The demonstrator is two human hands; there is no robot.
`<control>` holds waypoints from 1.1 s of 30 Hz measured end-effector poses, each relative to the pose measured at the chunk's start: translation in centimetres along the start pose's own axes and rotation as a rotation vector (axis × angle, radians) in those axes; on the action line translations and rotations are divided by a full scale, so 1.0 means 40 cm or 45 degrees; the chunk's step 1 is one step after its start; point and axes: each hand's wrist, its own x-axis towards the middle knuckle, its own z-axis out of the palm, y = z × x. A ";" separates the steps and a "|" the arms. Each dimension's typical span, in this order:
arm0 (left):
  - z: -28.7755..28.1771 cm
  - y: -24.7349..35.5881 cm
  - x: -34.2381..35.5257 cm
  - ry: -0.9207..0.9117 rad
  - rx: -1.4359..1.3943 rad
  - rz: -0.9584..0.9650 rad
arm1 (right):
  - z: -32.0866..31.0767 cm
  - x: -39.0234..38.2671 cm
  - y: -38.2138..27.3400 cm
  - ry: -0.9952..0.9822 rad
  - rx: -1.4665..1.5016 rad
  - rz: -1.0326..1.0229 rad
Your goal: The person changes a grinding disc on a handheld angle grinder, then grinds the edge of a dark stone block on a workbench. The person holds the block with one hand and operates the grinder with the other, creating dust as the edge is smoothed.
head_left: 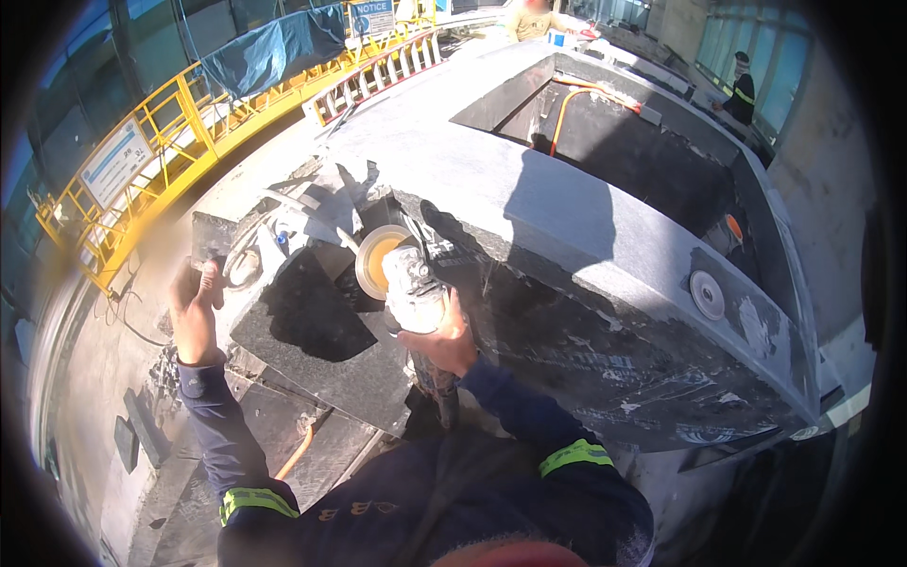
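Beside a long ledge faced with pale grey stone [444,165], a person in navy sleeves with yellow-green reflective bands [576,456] works over broken, dusty stonework. Right hand [449,338]: fingers wrapped round a white-dusted angle grinder with a dark rear body [411,298], firm grip. Grinder sits roughly mid-view, its round tan disc [378,257] at the far left side of the tool head, near the broken near side of the ledge; whether the disc touches stone or spins, can't tell. Left hand [196,317]: raised well apart from the tool, thumb up, fingers partly curled; can't tell if they hold anything. Just right of it, a pale rounded dusty object [244,268], kind unclear. Between and below the hands, a dark speckled stone slab [383,383], partly in deep shadow. Lower left: dark flat offcuts [127,444] on the floor, plus a short orange hose or cable [298,452] nearer the person. On the ledge, right side, a round grey-white disc [707,295] lies flat. Behind the ledge, a sunken dark recess [652,161], with an orange hose [559,115] hanging over its far side. Farther off, upper left: yellow metal railing [194,118], blue tarp [274,57], red-and-white ladder [378,80]. One co-worker [531,24] at top, another in dark clothing [742,94] at upper right.
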 end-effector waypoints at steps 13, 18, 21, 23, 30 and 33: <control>0.071 -0.193 -0.249 0.053 -0.427 -0.415 | 0.094 0.042 -0.018 0.035 -0.039 -0.178; 0.081 -0.217 -0.222 0.026 -0.424 -0.381 | 0.125 0.044 -0.054 -0.102 0.292 -0.027; 0.085 -0.214 -0.212 -0.022 -0.247 -0.528 | 0.157 0.061 -0.066 0.026 -0.123 -0.101; 0.087 -0.204 -0.215 0.024 -0.180 -0.603 | 0.189 0.064 -0.073 -0.005 -0.107 -0.142; 0.120 -0.223 -0.235 0.176 -0.033 -0.492 | 0.307 0.066 -0.089 -0.056 -0.128 -0.136; 0.123 -0.251 -0.241 0.241 0.306 -0.335 | 0.333 0.064 -0.092 -0.090 -0.079 -0.176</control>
